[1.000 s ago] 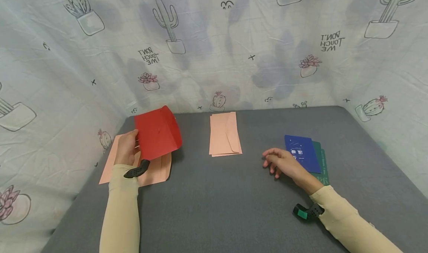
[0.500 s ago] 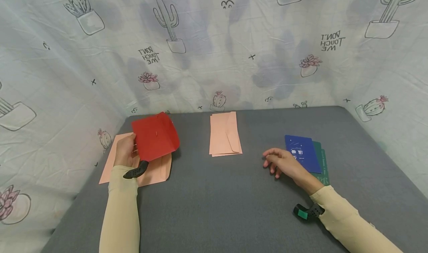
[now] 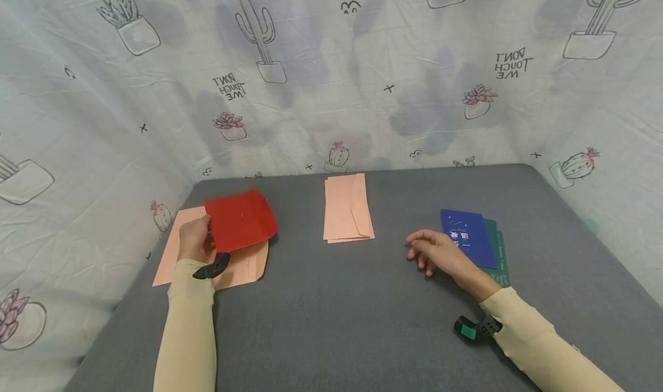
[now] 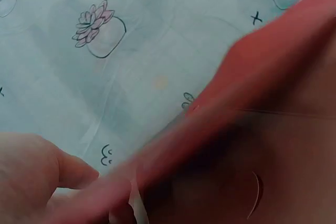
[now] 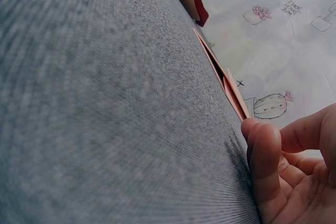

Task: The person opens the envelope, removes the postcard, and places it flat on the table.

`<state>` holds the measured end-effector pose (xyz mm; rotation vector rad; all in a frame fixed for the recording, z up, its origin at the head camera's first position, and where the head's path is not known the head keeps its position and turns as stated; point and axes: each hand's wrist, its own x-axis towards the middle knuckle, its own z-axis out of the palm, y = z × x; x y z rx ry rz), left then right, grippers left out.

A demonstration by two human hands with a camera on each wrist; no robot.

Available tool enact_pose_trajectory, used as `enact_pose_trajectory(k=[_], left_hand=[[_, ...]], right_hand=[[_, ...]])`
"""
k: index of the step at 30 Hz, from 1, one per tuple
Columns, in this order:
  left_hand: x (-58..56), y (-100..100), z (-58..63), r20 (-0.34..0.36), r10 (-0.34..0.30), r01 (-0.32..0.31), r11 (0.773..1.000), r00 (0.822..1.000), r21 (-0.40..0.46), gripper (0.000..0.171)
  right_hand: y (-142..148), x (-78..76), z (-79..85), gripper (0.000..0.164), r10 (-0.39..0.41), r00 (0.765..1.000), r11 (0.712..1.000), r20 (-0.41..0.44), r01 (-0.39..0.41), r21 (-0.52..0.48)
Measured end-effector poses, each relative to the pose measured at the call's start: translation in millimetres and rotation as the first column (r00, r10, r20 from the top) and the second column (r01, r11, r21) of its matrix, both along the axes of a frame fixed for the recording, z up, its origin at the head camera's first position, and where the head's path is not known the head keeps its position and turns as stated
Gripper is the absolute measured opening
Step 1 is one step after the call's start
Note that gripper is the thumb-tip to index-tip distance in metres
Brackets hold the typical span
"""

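Note:
My left hand [image 3: 194,238] pinches the left edge of a red envelope [image 3: 238,222], thumb on top; its flap stands open on the right side. Beneath it, larger peach envelopes [image 3: 167,265] lie on the grey table, partly covered. In the left wrist view, the thumb [image 4: 73,170] is right at the red envelope's edge, and a small slit shows in the red paper. On the right, my right hand [image 3: 439,252] lies with relaxed fingers and holds nothing. Just behind it are a blue card [image 3: 473,239] and green cards [image 3: 502,277], partly hidden by the hand.
A small stack of peach envelopes [image 3: 344,208] lies at the back middle of the grey table [image 3: 331,317]. White cloth [image 3: 311,110] printed with cacti hangs close around the back and both sides. A black band [image 3: 476,327] is on the right wrist.
My left hand has lowered the red envelope toward the peach envelopes, and its upper edge has dropped below the table's back edge. The right hand has stayed still.

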<state>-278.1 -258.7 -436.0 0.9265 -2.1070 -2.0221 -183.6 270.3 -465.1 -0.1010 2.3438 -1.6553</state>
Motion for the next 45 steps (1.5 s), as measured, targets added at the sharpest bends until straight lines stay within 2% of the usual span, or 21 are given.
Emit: enact_pose_trajectory(k=[5, 10, 13, 16, 19, 20, 22, 24, 27, 30, 32, 37, 41, 45], left_hand=[[-0.4, -0.3, -0.7, 0.031, -0.009, 0.011, 0.997, 0.999, -0.08, 0.042], [2.2, 0.0, 1.5, 0.035, -0.049, 0.052, 0.994, 0.998, -0.096, 0.046], [4.4, 2.1, 4.0, 0.018, -0.079, 0.08, 0.993, 0.997, -0.091, 0.043], [6.6, 5.3, 8.0, -0.002, -0.091, 0.09, 0.992, 0.996, -0.086, 0.052], [8.7, 7.5, 15.8, -0.036, -0.089, 0.082, 0.982, 0.995, -0.173, 0.065], [9.7, 8.5, 19.6, -0.047, -0.098, 0.084, 0.97, 0.994, -0.227, 0.07], [10.9, 11.6, 28.9, -0.077, -0.112, 0.078, 0.933, 0.991, -0.351, 0.069], [13.3, 17.9, 41.3, -0.112, -0.132, 0.062, 0.873, 0.985, -0.484, 0.066], [18.3, 34.2, 63.1, -0.159, -0.168, 0.046, 0.812, 0.973, -0.582, 0.061], [26.2, 53.4, 82.9, -0.206, -0.225, 0.048, 0.776, 0.952, -0.629, 0.056], [30.7, 64.9, 91.2, -0.231, -0.265, 0.058, 0.765, 0.936, -0.641, 0.053], [35.0, 87.5, 96.4, -0.247, -0.336, 0.085, 0.729, 0.909, -0.679, 0.049], [31.7, 100.0, 90.8, -0.2, -0.397, 0.159, 0.707, 0.896, -0.689, 0.049], [27.5, 113.3, 81.3, -0.165, -0.474, 0.243, 0.683, 0.865, -0.689, 0.049]], right_hand=[[0.1, -0.4, -0.6, 0.029, 0.002, 1.0, 1.0, -0.002, -0.002, 0.001], [0.0, -0.5, -0.5, 0.029, 0.002, 1.0, 1.0, -0.01, -0.002, 0.003], [-0.1, -0.3, -0.4, 0.029, 0.001, 1.0, 1.0, -0.012, -0.001, 0.006], [-0.1, -0.2, -0.7, 0.029, 0.002, 1.0, 1.0, -0.011, -0.002, 0.007], [-0.1, 0.1, -0.9, 0.029, 0.004, 1.0, 1.0, -0.01, -0.004, 0.007], [-0.1, 0.2, -0.8, 0.029, 0.004, 1.0, 1.0, -0.01, -0.004, 0.006], [-0.1, 0.3, -0.4, 0.028, 0.003, 1.0, 1.0, -0.008, -0.003, 0.004], [0.0, 0.4, 0.2, 0.029, 0.007, 1.0, 1.0, -0.01, -0.007, 0.005], [0.0, 0.9, 2.0, 0.03, 0.01, 1.0, 1.0, -0.012, -0.01, 0.002], [-0.5, 1.2, 2.7, 0.031, 0.011, 1.0, 1.0, -0.014, -0.011, -0.001], [-0.7, 0.9, 2.4, 0.031, 0.011, 1.0, 1.0, -0.013, -0.011, 0.002], [-1.3, 0.7, 0.9, 0.029, 0.001, 1.0, 1.0, 0.0, -0.001, 0.01], [-1.6, 0.8, 0.2, 0.028, -0.004, 1.0, 1.0, 0.001, 0.004, 0.013], [-1.6, 0.7, 0.6, 0.028, -0.007, 1.0, 1.0, -0.001, 0.007, 0.014]])
